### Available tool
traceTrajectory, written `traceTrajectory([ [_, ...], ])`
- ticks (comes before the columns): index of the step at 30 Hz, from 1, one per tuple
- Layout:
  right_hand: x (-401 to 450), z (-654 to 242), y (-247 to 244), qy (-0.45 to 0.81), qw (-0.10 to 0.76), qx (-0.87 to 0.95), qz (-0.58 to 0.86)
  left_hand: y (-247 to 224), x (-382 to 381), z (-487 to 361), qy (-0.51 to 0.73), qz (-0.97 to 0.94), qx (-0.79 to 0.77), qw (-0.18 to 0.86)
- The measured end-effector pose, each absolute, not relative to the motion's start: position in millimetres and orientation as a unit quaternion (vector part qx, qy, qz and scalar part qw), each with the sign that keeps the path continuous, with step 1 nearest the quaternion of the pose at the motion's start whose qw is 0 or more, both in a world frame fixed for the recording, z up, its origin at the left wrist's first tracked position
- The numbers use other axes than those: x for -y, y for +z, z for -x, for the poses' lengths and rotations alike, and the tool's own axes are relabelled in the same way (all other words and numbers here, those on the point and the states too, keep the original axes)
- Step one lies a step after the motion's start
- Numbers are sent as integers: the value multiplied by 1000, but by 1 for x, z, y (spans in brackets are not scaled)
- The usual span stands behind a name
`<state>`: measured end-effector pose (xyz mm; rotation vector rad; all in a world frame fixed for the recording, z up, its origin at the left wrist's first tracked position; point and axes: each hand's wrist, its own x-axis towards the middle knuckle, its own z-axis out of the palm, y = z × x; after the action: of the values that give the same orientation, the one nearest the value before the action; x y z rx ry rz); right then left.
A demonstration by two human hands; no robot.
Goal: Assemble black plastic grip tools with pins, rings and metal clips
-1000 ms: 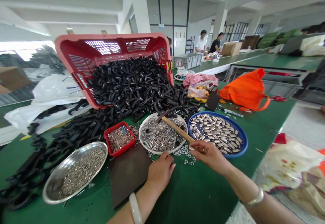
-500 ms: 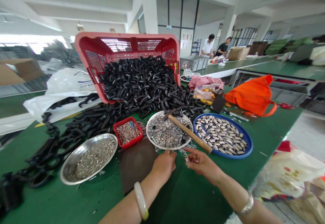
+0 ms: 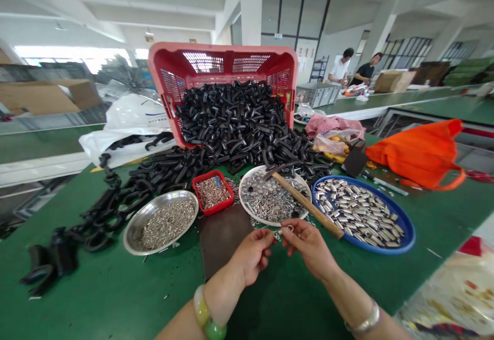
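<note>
My left hand (image 3: pixel 252 255) and my right hand (image 3: pixel 309 245) meet over the green table, fingertips pinched around small shiny metal parts (image 3: pixel 278 234) between them. The parts look like a spring-like coil and a thin ring, too small to tell fully. Just behind them is a white plate (image 3: pixel 266 221) of small metal pieces, with a wooden-handled hammer (image 3: pixel 304 201) lying across it. To the right, a blue tray (image 3: pixel 409 232) holds many metal coils. A dark flat block (image 3: pixel 218 239) lies left of my hands.
A steel dish (image 3: pixel 131 237) of small rivets and a red tray (image 3: pixel 212 209) of pins sit at left. Black parts (image 3: pixel 239 124) spill from a tipped red crate (image 3: pixel 222 52). An orange bag (image 3: pixel 420 152) lies at right. Two people (image 3: pixel 349 70) work in the background.
My right hand has closed in on my left, bringing its metal coil to my left fingertips. The whole view has shifted, so the table's things appear further right.
</note>
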<state>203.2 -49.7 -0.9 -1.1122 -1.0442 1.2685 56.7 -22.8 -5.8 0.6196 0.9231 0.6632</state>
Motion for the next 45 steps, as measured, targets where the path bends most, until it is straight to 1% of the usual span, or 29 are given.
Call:
traceTrajectory([
  [6,45,-196,2,517,558,448,470,-6,25,-54,317,-204,-415,828],
  [13,43,-197,2,483,516,514,486,2,26,-45,323,-146,-400,845],
  [17,41,-200,-1,441,562,506,483,3,25,-43,319,-144,-405,845],
  [19,40,-199,0,435,569,516,469,3,24,-43,319,-145,-407,843],
  [22,40,-196,1,461,547,535,450,3,24,-44,328,-135,-400,845],
  [27,39,-199,2,462,534,532,467,1,26,-43,344,-111,-358,861],
  [31,32,-209,8,502,477,546,472,-3,31,-46,367,-113,-326,864],
  [33,27,-209,13,501,467,555,473,-4,32,-49,387,-164,-349,838],
  [35,23,-203,18,486,483,554,473,-3,31,-51,428,-245,-368,788],
  [38,19,-183,23,470,542,522,462,1,27,-52,483,-355,-378,705],
  [40,17,-168,24,474,584,483,449,2,24,-50,502,-393,-385,667],
  [42,16,-156,23,505,600,441,436,1,22,-45,517,-408,-385,647],
  [45,11,-147,22,574,574,396,429,-3,21,-32,532,-457,-392,595],
])
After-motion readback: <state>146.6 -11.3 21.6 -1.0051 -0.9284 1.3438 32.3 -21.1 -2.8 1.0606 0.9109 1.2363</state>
